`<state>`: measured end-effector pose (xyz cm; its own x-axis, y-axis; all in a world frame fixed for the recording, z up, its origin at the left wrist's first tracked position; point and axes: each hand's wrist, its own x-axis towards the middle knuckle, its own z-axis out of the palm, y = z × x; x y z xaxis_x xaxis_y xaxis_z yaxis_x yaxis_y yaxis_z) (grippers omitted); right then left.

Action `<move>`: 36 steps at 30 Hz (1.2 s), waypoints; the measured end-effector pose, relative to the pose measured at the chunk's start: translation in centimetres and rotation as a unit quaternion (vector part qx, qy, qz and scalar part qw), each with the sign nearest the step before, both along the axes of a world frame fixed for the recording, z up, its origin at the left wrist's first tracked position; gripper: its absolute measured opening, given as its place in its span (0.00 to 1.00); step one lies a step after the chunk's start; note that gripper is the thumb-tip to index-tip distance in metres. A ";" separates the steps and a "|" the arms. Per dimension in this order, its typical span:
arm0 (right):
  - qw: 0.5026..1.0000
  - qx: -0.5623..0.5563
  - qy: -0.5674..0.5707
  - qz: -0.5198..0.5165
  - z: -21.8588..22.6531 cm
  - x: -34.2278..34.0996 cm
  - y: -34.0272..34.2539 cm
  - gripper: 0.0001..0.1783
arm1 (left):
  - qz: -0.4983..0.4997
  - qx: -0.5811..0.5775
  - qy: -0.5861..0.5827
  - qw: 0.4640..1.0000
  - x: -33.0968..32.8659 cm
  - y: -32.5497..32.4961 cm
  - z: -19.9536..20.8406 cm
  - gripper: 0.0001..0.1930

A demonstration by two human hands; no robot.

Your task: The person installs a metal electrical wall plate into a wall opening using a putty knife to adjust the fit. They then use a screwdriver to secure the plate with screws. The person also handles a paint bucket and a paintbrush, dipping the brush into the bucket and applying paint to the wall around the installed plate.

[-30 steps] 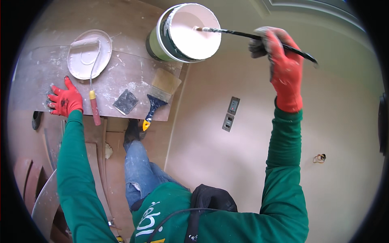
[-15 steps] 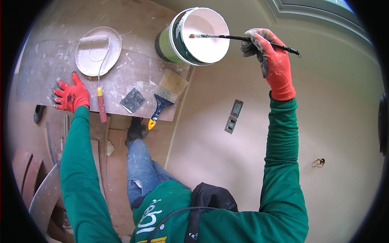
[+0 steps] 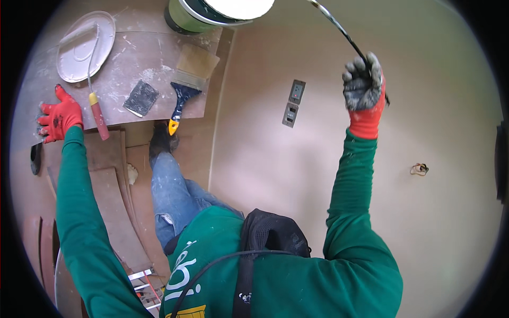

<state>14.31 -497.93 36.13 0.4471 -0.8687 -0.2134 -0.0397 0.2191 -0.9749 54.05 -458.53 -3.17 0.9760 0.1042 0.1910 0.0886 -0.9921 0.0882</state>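
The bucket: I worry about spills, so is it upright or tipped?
Upright: the bucket stands on the board, its open rim facing up.

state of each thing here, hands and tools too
right hand: gloved, closed around the thin brush handle
thin brush: held, raised toward the bucket
left hand: gloved, spread flat on the board's edge
paint bucket: open, upright on the board
wide brush: lying flat, unheld
sanding block: lying flat
white lid: lying flat, smeared
red-handled tool: lying with its end on the lid
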 end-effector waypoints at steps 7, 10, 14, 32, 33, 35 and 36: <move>0.850 -0.271 0.444 0.078 -5.7 -11.2 11.4 0.17 | 0.007 0.012 0.001 1.000 0.2 0.1 -0.2 0.47; 0.849 -0.225 0.428 0.210 -9.9 -11.9 16.5 0.30 | 0.008 0.012 0.006 1.000 -0.1 -0.3 0.1 0.47; 0.905 -0.130 0.362 0.184 -18.7 -12.8 21.1 0.28 | 0.009 0.010 0.007 1.000 -0.2 -0.6 0.0 0.47; 0.938 0.140 0.192 -0.253 -26.6 -13.6 17.3 0.15 | 0.014 0.024 0.029 0.999 -0.2 -0.7 1.2 0.46; 0.928 0.157 0.168 -0.293 -25.9 -11.7 16.8 0.13 | 0.019 0.029 0.036 0.999 -0.3 -0.8 1.2 0.46; 0.925 0.145 0.147 -0.318 -26.3 -9.5 15.5 0.12 | 0.025 0.035 0.046 0.998 -0.3 -0.8 1.7 0.46; 0.932 0.117 0.152 -0.308 -27.6 -9.4 14.5 0.12 | 0.025 0.039 0.050 0.998 -0.3 -1.1 1.9 0.45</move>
